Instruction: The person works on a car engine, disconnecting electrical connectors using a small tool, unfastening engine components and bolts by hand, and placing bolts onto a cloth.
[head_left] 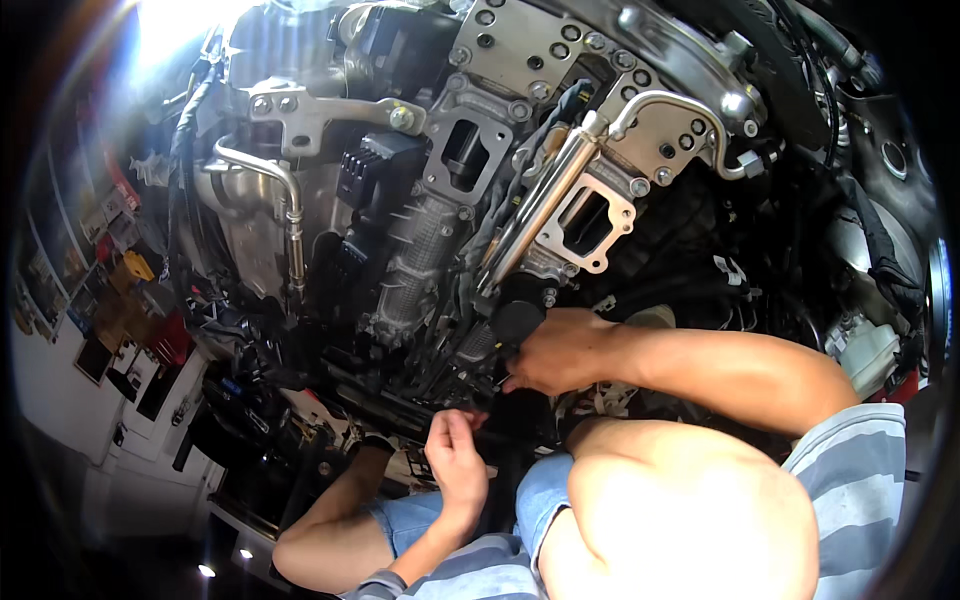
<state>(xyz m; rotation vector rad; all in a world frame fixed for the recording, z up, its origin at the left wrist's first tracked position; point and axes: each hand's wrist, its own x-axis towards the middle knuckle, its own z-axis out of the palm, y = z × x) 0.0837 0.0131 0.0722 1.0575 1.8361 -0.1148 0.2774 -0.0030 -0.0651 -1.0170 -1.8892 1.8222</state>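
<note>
Low in the middle, my left hand [456, 462] is closed, its fingers curled and pinched toward the right. Anything between its fingertips is too small to make out. My right hand [562, 355] reaches in from the right with its fingers bent inward, just below a round black part [518, 318]. A thin dark piece shows by its fingertips, and what those fingers grip is hidden. Above the hands stands an engine with a shiny metal pipe [540, 212] and a flat port flange [590, 224]. Dark wiring [490, 240] runs down beside the pipe.
A grey ribbed casting [410, 255] and a metal bracket [335, 110] lie left of the pipe. A bent metal tube [690, 100] arches at upper right. A whitish reservoir [862, 355] stands at right. My bare knees [690, 500] are close below the hands.
</note>
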